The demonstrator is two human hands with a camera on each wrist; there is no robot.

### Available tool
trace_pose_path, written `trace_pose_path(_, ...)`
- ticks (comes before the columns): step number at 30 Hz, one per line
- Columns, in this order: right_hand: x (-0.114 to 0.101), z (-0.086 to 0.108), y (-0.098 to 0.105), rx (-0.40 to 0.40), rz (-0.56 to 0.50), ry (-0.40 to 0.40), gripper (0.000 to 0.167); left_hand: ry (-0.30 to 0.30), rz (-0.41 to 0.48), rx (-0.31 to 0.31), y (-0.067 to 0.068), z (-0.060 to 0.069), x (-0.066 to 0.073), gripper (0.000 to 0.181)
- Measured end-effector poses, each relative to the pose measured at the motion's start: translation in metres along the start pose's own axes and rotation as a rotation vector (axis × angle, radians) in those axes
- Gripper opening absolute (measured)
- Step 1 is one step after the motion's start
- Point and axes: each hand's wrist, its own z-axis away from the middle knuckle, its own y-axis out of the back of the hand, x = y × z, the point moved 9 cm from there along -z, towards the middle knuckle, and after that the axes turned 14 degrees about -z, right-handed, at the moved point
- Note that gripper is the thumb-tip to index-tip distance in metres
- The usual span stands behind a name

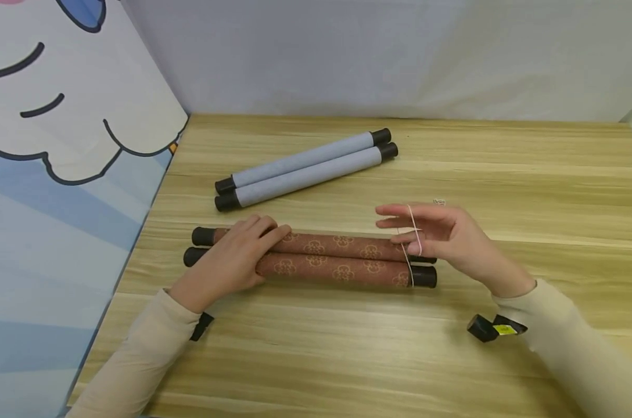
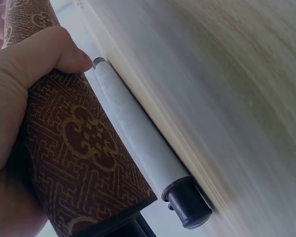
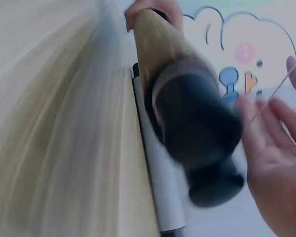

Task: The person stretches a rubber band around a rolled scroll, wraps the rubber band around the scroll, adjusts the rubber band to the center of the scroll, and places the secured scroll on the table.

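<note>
A reddish-brown scroll [image 1: 316,266] with gold flower patterns and black knobs lies in the head view as two parallel rolls. My left hand [image 1: 229,255] grips it across the left part; in the left wrist view the thumb curls over the patterned cloth [image 2: 89,143]. At the scroll's right end is my right hand [image 1: 457,238], its fingers extended and spread. A thin white string [image 1: 415,223] loops over these fingers and runs down around the roll near the black knob. The right wrist view shows the string [image 3: 274,94] stretched between thumb and fingers.
A pale blue-grey scroll [image 1: 311,174], also two rolls with black ends, lies slanted behind. A small coil of white string [image 1: 439,202] shows just behind the right hand. The wooden table [image 1: 316,360] meets a white backdrop and a cartoon-printed panel [image 1: 60,232] at left.
</note>
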Motion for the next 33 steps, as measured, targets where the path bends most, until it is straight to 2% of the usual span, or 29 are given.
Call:
trace_pose_path(4, -0.013, -0.001, -0.022, 0.019, 0.576, 0.121, 0.073, 0.042, 0.013, -0.027, -0.002, 0.001, -0.005, 0.088)
trace_pose_path(6, -0.018, -0.001, -0.032, 0.039, 0.828, 0.179, 0.078, 0.065, 0.018, -0.032, -0.002, 0.001, -0.006, 0.085)
trace_pose_path(7, -0.021, -0.001, -0.036, 0.051, 0.922, 0.217, 0.081, 0.077, 0.026, -0.036, -0.002, 0.001, -0.006, 0.084)
trace_pose_path(10, -0.028, -0.001, -0.042, 0.110, 1.048, 0.282, 0.084, 0.121, 0.043, -0.055, -0.003, 0.001, -0.008, 0.083)
trace_pose_path(11, -0.030, -0.001, -0.042, 0.140, 1.068, 0.279, 0.086, 0.137, 0.043, -0.061, -0.003, 0.002, -0.008, 0.084)
trace_pose_path(13, -0.033, 0.000, -0.038, 0.210, 1.093, 0.248, 0.093, 0.169, 0.037, -0.060, -0.001, 0.003, -0.010, 0.085)
trace_pose_path(16, -0.036, 0.001, -0.028, 0.321, 1.109, 0.154, 0.108, 0.224, 0.021, -0.043, 0.004, 0.005, -0.015, 0.087)
trace_pose_path(18, -0.037, 0.002, -0.021, 0.385, 1.096, 0.088, 0.115, 0.259, 0.015, -0.018, 0.008, 0.006, -0.019, 0.086)
trace_pose_path(21, -0.036, 0.004, -0.010, 0.453, 1.054, -0.005, 0.116, 0.299, 0.002, 0.034, 0.014, 0.009, -0.023, 0.087)
trace_pose_path(24, -0.031, 0.006, 0.001, 0.485, 0.950, -0.115, 0.114, 0.317, -0.014, 0.112, 0.021, 0.012, -0.024, 0.087)
trace_pose_path(28, -0.018, 0.011, 0.014, 0.515, 0.731, -0.293, 0.114, 0.312, -0.021, 0.218, 0.029, 0.015, -0.024, 0.087)
trace_pose_path(30, -0.013, 0.013, 0.018, 0.525, 0.632, -0.357, 0.111, 0.286, -0.027, 0.259, 0.032, 0.015, -0.023, 0.086)
trace_pose_path(33, -0.012, 0.015, 0.023, 0.529, 0.524, -0.380, 0.101, 0.220, -0.045, 0.302, 0.036, 0.015, -0.018, 0.084)
